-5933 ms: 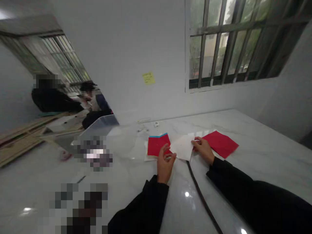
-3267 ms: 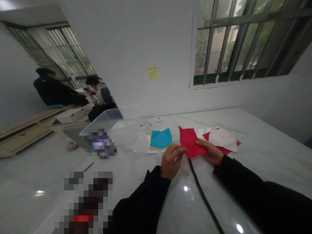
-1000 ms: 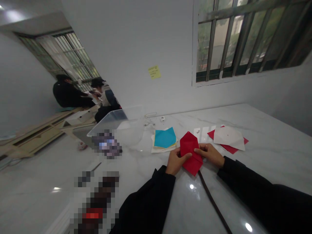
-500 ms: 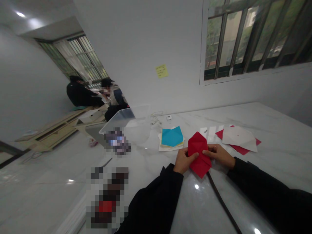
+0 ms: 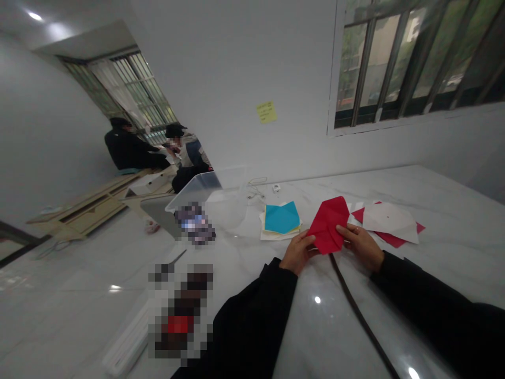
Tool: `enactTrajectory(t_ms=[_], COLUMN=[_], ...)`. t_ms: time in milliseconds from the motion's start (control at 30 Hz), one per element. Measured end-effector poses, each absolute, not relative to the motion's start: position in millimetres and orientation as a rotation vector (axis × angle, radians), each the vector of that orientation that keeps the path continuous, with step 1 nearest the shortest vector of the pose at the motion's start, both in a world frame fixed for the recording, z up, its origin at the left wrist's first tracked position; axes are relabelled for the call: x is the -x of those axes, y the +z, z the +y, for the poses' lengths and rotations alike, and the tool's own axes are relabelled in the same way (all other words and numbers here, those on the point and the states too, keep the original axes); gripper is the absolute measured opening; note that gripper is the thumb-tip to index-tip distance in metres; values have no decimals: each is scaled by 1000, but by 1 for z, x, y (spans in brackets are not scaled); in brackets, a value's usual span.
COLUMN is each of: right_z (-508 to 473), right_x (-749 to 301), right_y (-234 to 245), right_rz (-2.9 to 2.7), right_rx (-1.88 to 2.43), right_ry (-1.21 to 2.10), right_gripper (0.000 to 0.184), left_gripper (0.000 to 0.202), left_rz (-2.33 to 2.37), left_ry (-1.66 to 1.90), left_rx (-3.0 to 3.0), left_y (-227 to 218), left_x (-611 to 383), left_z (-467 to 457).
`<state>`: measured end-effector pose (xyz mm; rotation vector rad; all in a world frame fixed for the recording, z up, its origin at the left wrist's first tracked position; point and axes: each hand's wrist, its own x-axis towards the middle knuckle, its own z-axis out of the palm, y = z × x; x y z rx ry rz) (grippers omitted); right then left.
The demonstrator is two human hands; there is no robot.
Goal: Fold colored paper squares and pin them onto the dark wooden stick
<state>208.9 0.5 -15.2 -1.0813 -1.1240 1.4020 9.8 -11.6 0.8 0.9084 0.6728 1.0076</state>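
A folded red paper [image 5: 328, 223] is held just above the white marble table [image 5: 442, 247] between both my hands. My left hand [image 5: 299, 253] pinches its lower left edge. My right hand [image 5: 360, 245] grips its lower right side, fingers closed on it. To the left lies a small stack of sheets with a blue paper [image 5: 281, 218] on top. To the right a white sheet [image 5: 389, 216] lies over another red sheet [image 5: 390, 239].
A clear plastic box [image 5: 215, 202] stands left of the stack. A dark strap [image 5: 357, 310] runs from the paper toward me. Two people [image 5: 158, 152] sit in the far left corner by wooden boards. A yellow note [image 5: 266, 112] sticks to the wall beside a barred window.
I took a red sheet off the stack, which bared the blue one, and folded it. In the last second its top has swung up and to the right between my hands.
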Motion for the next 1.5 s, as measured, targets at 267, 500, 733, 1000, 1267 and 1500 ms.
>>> enactTrajectory(t_ms=[267, 500, 733, 1000, 1267, 1500], right_z=[-2, -4, -10, -8, -5, -1], right_x=[-197, -191, -186, -190, -196, -198], right_y=[-12, -12, -12, -5, 0, -9], right_rz=[-845, -1159, -1426, -1201, -1080, -1216], right_rx=[1004, 1086, 1011, 980, 823, 842], right_ry=[1413, 1231, 1257, 1178, 1363, 1565], right_gripper=[34, 39, 39, 46, 47, 37], left_gripper=[51, 52, 47, 43, 40, 38], left_rz=[536, 729, 937, 1033, 1087, 1087], left_ry=[968, 1132, 1273, 1249, 1226, 1193], left_rx=[-878, -955, -1045, -1152, -1126, -1144], left_y=[12, 1, -11, -14, -9, -13], left_x=[-13, -23, -23, -20, -21, -22], left_z=[-18, -13, -10, -9, -10, -8])
